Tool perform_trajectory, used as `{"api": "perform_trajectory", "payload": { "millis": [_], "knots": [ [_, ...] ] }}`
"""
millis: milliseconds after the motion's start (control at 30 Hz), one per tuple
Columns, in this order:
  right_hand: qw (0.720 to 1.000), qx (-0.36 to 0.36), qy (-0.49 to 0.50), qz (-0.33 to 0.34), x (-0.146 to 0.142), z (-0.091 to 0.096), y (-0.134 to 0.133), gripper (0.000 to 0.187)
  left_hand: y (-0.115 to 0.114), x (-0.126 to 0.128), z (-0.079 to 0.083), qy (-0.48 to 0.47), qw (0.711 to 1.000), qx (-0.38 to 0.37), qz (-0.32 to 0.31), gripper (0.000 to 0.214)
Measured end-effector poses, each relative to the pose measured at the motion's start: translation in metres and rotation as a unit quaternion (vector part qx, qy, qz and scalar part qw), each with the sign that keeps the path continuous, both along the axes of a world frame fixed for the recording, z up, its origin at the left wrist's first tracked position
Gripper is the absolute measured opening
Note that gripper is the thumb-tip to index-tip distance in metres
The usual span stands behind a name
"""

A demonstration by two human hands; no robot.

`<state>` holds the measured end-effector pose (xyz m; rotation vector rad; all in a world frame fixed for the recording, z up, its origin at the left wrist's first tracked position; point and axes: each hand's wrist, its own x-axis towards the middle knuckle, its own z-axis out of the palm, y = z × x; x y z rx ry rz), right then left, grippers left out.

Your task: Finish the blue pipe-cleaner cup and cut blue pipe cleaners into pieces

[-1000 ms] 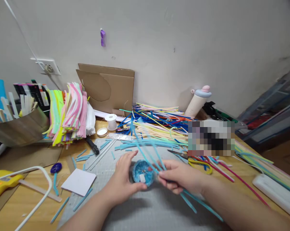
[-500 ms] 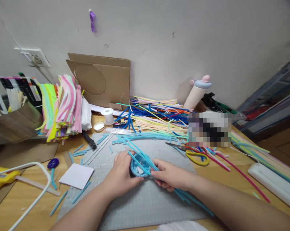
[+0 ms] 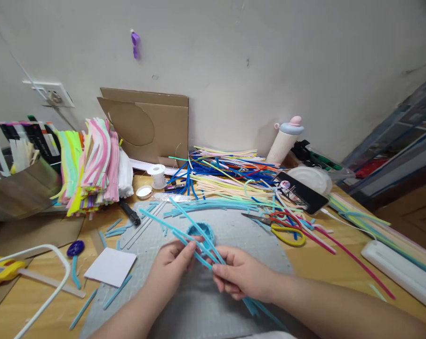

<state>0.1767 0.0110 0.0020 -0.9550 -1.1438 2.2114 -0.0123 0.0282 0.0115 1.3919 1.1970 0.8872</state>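
Note:
A small round woven blue piece (image 3: 200, 231) sits just above a grey cutting mat (image 3: 234, 235), with several long light-blue strips (image 3: 170, 221) fanning up and to the left from it. My left hand (image 3: 170, 269) pinches these strips beside the piece. My right hand (image 3: 241, 275) grips the same bundle of strips a little to the right, and their ends trail out under my right wrist (image 3: 258, 308). Both hands are closed on the strips.
A heap of coloured strips (image 3: 230, 179), yellow-handled scissors (image 3: 285, 230) and a phone (image 3: 301, 195) lie behind the mat. Stacked foam strips (image 3: 89, 160), cardboard (image 3: 152, 122), a thread spool (image 3: 158, 174), a bottle (image 3: 285, 141), a yellow glue gun (image 3: 1, 270) and white paper (image 3: 110, 266) stand around.
My hands drew back toward me from cupping the woven piece and now pinch the strips in front of it. The strips swung to lean left.

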Motion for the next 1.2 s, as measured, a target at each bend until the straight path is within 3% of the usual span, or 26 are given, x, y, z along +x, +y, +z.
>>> {"api": "perform_trajectory", "payload": {
  "millis": [100,333,600,800,1200],
  "knots": [
    [1.000,0.017,-0.013,0.021,0.001,-0.001,0.000,0.040,0.000,0.004,-0.002,-0.081,0.990,-0.108,0.030,0.047],
    [0.994,0.022,-0.081,0.066,0.008,-0.003,0.005,0.035,0.011,-0.003,-0.001,-0.202,0.966,-0.103,0.128,0.035],
    [0.997,0.026,-0.074,0.015,0.008,-0.002,0.007,0.035,0.011,-0.003,0.001,-0.288,0.946,-0.116,0.097,0.029],
    [0.993,0.052,-0.103,0.039,0.008,-0.004,0.007,0.032,0.015,-0.003,-0.005,-0.236,0.961,-0.122,0.080,0.026],
    [0.993,0.026,-0.097,0.063,0.009,-0.006,0.007,0.042,0.015,-0.003,-0.006,-0.216,0.966,-0.130,0.049,0.023]
  ]
}}
